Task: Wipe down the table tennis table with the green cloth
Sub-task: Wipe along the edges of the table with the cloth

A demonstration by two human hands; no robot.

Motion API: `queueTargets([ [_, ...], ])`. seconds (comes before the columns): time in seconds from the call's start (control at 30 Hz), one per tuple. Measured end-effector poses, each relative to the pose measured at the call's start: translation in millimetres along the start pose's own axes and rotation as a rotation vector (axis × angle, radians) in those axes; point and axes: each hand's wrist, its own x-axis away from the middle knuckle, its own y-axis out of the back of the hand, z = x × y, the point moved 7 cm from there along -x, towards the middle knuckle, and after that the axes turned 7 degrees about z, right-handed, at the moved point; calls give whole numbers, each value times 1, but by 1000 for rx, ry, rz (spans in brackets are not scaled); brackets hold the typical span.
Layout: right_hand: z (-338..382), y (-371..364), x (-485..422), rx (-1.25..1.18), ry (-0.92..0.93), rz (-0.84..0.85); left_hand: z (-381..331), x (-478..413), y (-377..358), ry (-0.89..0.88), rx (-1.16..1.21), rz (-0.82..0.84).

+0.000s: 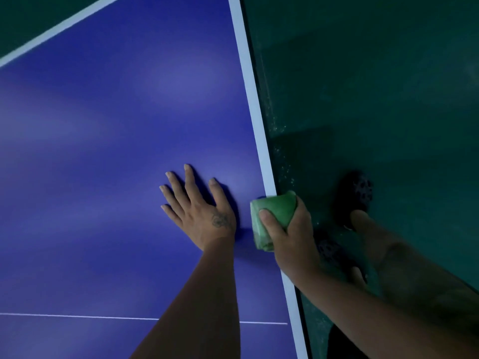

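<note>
Blue table tennis table point(103, 151) filled view, far end cut off. Left hand point(202, 213) lay flat, fingers spread. Right hand point(287, 229) gripped folded green cloth point(272, 216) at white side edge (fingers hidden behind cloth). Dark floor point(388, 86) murky, feet barely discernible.

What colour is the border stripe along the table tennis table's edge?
White, seen in the head view: the border stripe edges the blue table tennis table.

Cloth point(274, 216) green; table point(103, 151) blue, white-edged.
</note>
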Motion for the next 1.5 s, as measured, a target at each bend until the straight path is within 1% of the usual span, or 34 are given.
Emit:
queueTargets([
  [0.13, 40, -2, -56, -4, -9, 24, 2, -2, -4, 0, -36, 21],
  [0.3, 127, 1, -147, 10, 6, 129, -1, -3, -4, 20, -65, 71],
  [0.4, 156, 2, -174, 1, 11, 182, -5, -3, -5, 12, -88, 119],
  [0.5, 150, 5, -167, 51, 59, 223, -16, -28, -8, 65, -96, 156],
  [0.57, 134, 7, -150, 117, 86, 263, -41, -69, -11, 108, -87, 154],
  [0.6, 123, 9, -139, 146, 86, 287, -60, -96, -13, 108, -84, 145],
  [0.73, 73, 14, -93, 194, 64, 370, -141, -205, -25, 14, -58, 123],
  [0.83, 62, 15, -80, 131, 34, 350, -158, -239, -25, -10, -40, 84],
  [0.97, 94, 10, -102, 70, -1, 269, -161, -236, -20, -22, -30, 56],
  [1.03, 126, 8, -132, 21, 3, 230, -160, -237, -19, -17, -34, 66],
  [1.13, 193, 4, -206, 32, 17, 198, -160, -239, -18, -23, -49, 69],
  [1.2, 244, 4, -263, 56, 69, 154, -161, -238, -18, -28, -58, 61],
  [1.33, 334, 3, -347, 71, 100, 154, -164, -236, -16, -43, -62, 52],
  [1.4, 349, 5, -359, 48, 90, 132, -167, -235, -16, -46, -60, 54],
  [1.5, 331, 10, -329, 82, 107, 108, -168, -234, -14, -47, -55, 57],
])
